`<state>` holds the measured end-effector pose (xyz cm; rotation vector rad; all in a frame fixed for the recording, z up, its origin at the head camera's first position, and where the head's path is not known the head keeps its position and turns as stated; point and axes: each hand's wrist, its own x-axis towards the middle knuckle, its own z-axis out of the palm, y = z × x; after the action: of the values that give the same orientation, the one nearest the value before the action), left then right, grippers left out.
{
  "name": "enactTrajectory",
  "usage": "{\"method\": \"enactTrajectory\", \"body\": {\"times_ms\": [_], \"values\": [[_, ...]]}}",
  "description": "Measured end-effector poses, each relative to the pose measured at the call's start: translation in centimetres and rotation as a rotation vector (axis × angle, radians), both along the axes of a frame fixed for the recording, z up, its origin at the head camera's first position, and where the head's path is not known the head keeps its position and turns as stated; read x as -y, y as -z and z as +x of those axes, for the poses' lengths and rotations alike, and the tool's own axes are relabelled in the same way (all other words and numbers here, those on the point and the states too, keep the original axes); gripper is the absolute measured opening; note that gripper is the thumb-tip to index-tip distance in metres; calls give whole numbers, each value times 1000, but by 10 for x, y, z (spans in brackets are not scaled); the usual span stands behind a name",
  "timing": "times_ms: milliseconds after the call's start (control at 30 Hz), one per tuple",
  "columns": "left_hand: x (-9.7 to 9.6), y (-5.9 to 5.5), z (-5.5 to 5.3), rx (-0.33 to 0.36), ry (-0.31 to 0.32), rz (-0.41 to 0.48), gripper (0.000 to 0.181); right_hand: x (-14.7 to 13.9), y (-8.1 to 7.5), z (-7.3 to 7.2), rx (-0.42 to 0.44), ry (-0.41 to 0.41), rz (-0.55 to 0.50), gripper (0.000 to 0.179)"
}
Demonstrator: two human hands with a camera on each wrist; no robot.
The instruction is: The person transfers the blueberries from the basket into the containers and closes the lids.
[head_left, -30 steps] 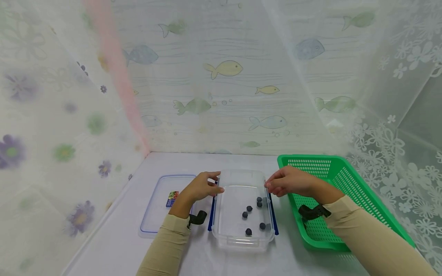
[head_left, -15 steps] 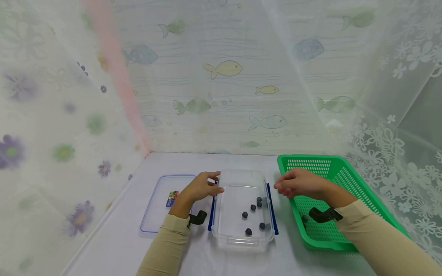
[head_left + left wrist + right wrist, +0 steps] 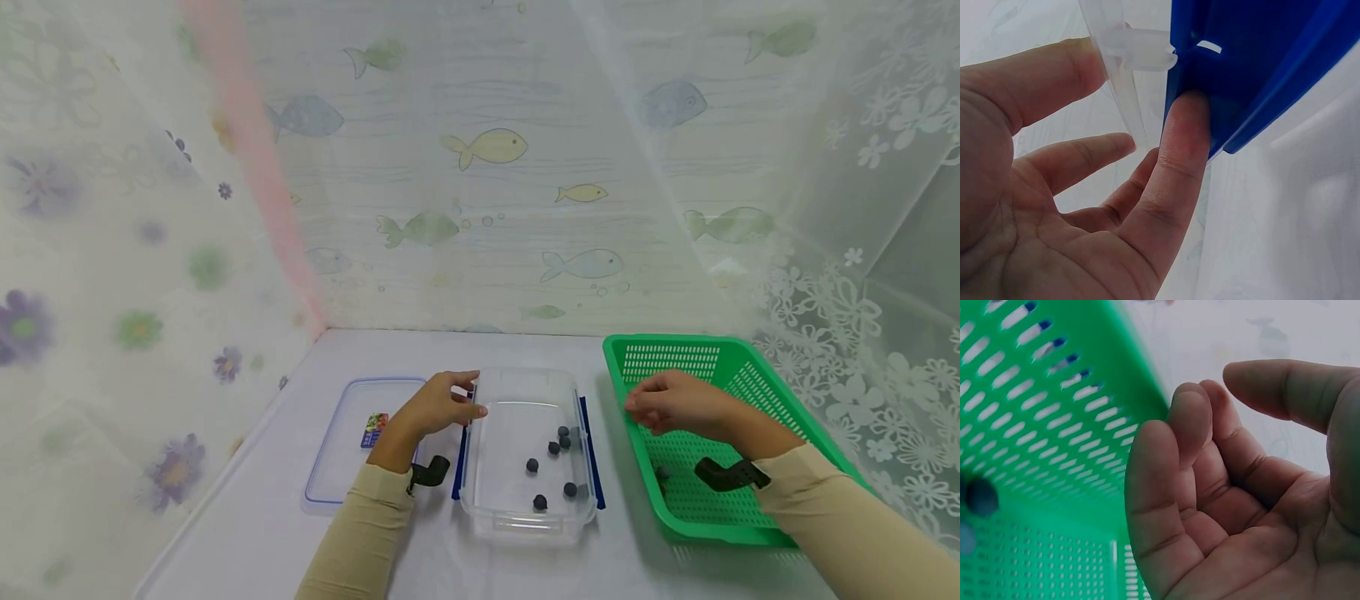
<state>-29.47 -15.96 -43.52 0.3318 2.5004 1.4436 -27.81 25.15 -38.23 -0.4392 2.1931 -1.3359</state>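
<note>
A clear plastic food container (image 3: 502, 492) with blue side latches stands mid-table, several blueberries (image 3: 532, 466) on its floor. At its far left corner my left hand (image 3: 437, 406) holds the wall. In the left wrist view the thumb lies along the clear rim and a fingertip presses the blue latch (image 3: 1260, 69). My right hand (image 3: 678, 406) hovers over the left rim of the green basket (image 3: 731, 533). Its fingers are loosely curled with nothing between them, as the right wrist view shows. Dark blueberries (image 3: 982, 497) lie low in the basket, partly cut off there.
The clear lid (image 3: 330, 467), with a blue seal and a fruit label (image 3: 374, 431), lies flat left of the container, partly behind the left forearm. A patterned curtain (image 3: 480, 208) rises behind the white table (image 3: 247, 533).
My right hand has moved right, from the container's right edge to over the basket rim. One blueberry has rolled right, beside two others. My left hand stays in place.
</note>
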Motion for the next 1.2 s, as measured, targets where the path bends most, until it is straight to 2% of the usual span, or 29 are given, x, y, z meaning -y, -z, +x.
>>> {"method": "enactTrajectory", "body": {"times_ms": [267, 500, 667, 733, 967, 1200], "values": [[0, 1, -1, 8, -3, -14, 78, -19, 11, 1, 38, 44, 65, 23], [0, 0, -1, 7, 0, -14, 79, -37, 26, 2, 46, 74, 172, 28], [0, 1, -2, 3, 0, -18, 79, -46, 36, 3, 81, 48, 199, 31], [0, 1, -1, 2, 2, -24, 79, -48, 39, 4, 81, 36, 221, 30], [0, -2, 1, 0, 3, -29, 78, -48, 43, 11, 68, 99, 365, 26], [-1, -2, 1, 8, -5, -40, 78, -40, 44, 16, 90, 105, 379, 23]]}}
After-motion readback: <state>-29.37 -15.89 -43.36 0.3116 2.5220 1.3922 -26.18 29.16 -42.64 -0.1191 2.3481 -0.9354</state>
